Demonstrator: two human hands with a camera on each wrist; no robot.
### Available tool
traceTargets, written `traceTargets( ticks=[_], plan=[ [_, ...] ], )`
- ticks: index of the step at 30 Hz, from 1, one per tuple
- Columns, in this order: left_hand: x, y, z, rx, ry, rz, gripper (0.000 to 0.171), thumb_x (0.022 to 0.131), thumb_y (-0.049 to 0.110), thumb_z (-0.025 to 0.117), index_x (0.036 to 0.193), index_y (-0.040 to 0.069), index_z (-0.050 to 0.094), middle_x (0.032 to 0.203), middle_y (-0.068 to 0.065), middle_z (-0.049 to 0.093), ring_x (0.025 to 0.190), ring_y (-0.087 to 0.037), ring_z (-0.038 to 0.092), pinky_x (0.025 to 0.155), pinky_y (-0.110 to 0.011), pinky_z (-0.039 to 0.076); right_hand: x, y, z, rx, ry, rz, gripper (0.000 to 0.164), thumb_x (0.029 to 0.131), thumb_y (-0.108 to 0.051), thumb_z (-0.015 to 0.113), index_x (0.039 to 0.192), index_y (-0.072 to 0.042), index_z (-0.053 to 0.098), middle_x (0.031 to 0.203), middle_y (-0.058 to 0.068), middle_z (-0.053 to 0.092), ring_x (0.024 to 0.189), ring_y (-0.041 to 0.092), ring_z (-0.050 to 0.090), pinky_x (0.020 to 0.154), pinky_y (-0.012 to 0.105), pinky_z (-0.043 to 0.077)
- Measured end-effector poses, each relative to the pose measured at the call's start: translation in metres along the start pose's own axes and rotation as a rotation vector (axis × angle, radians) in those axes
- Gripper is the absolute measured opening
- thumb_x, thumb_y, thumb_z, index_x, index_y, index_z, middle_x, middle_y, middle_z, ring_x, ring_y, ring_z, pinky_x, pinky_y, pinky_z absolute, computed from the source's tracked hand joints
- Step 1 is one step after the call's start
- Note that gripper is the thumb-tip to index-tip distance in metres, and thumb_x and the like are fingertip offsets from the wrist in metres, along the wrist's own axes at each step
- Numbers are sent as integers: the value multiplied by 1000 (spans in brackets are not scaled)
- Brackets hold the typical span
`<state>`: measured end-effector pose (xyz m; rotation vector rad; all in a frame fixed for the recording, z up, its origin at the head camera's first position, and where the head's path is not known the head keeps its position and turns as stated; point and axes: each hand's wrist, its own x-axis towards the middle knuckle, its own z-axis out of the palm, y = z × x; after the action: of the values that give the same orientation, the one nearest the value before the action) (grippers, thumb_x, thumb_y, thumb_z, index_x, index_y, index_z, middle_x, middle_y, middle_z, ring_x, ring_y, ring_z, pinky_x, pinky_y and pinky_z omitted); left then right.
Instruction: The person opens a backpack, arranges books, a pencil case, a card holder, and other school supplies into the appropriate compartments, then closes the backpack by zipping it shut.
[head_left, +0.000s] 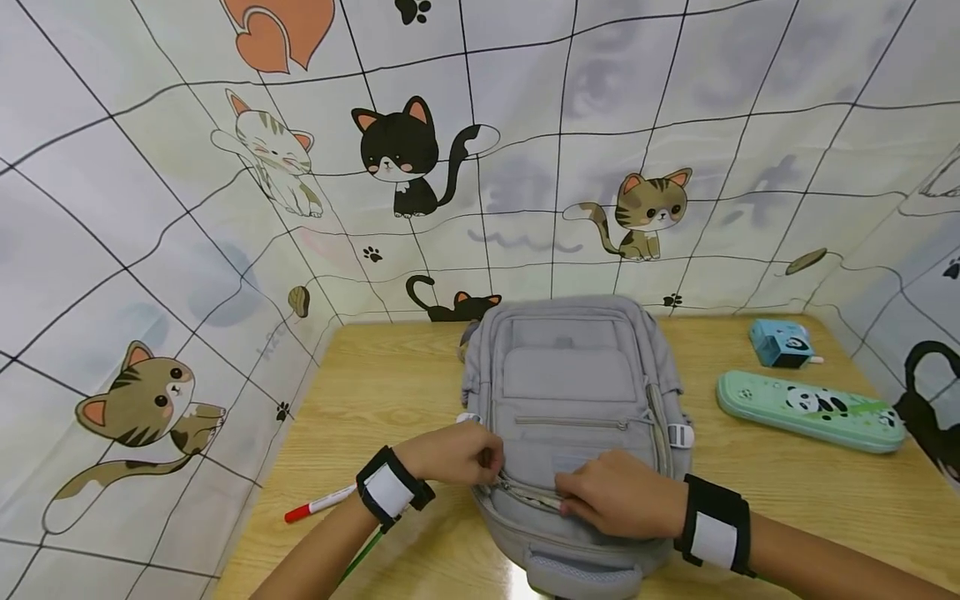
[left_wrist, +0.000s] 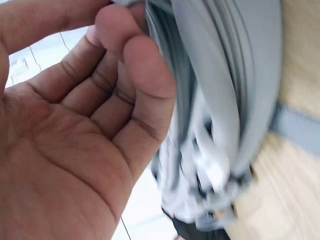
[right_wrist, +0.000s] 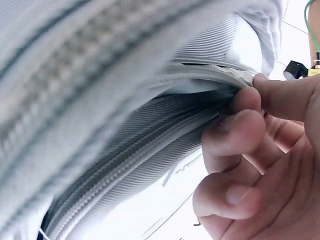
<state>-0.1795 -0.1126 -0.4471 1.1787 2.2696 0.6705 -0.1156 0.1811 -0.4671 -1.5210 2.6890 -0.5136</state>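
A grey backpack [head_left: 570, 375] lies front side up on the wooden table, its handle toward the near edge. At the left end of a partly open curved zipper [head_left: 528, 495], my left hand [head_left: 457, 452] pinches the bag's edge with thumb and fingertips. What exactly sits between those fingertips is hidden. Further right along the same opening, my right hand [head_left: 630, 493] grips the fabric. The right wrist view shows thumb and forefinger pinching the pocket's zippered edge [right_wrist: 210, 75], with the pocket gaping beside them. Both hands wear black wrist straps.
To the right of the bag lie a mint-green panda pencil case [head_left: 810, 412] and a small blue box-shaped thing [head_left: 782, 342]. A red-capped white marker [head_left: 321, 503] lies by my left wrist. Cat-patterned cloth [head_left: 517, 175] hangs behind and at both sides.
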Motion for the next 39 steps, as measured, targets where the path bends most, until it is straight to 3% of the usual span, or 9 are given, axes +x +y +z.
traceTargets(
  ticks=[5, 13, 21, 30, 39],
  plan=[
    [-5, -15, -9, -80, 30, -7, 15, 94, 0, 73, 84, 11, 70, 78, 8, 68, 69, 5, 57, 66, -16, 51, -1, -1, -6, 8, 10, 0, 21, 106, -30, 68, 87, -27, 58, 62, -17, 48, 56, -8, 43, 51, 17, 35],
    [-1, -38, -17, -188, 31, -4, 14, 93, -2, 69, 88, 10, 73, 85, 2, 73, 73, 1, 64, 69, -20, 55, -2, -2, -8, -9, 33, -15, 21, 105, -30, 69, 87, -27, 58, 62, -18, 46, 55, -9, 40, 51, 16, 31],
    [5, -53, -26, -129, 76, -47, 12, 96, 2, 71, 90, 12, 75, 86, 2, 74, 73, -1, 64, 68, -21, 54, -3, -1, -8, 7, 30, -17, 22, 107, -32, 67, 88, -28, 58, 63, -19, 46, 56, -9, 39, 51, 15, 30],
    [14, -62, -34, -90, 171, -76, 10, 97, 5, 75, 91, 12, 73, 84, 2, 71, 72, -3, 62, 67, -22, 53, -4, -4, -10, 35, 29, -25, 23, 107, -30, 67, 86, -27, 57, 64, -20, 44, 55, -11, 36, 51, 12, 28],
    [31, -69, -39, -102, 170, -103, 10, 97, 4, 75, 90, 11, 72, 85, 2, 74, 72, -4, 64, 66, -22, 53, -5, -8, -11, 56, -5, -29, 21, 106, -29, 68, 87, -26, 58, 65, -19, 45, 55, -10, 35, 51, 13, 28]
  ],
)
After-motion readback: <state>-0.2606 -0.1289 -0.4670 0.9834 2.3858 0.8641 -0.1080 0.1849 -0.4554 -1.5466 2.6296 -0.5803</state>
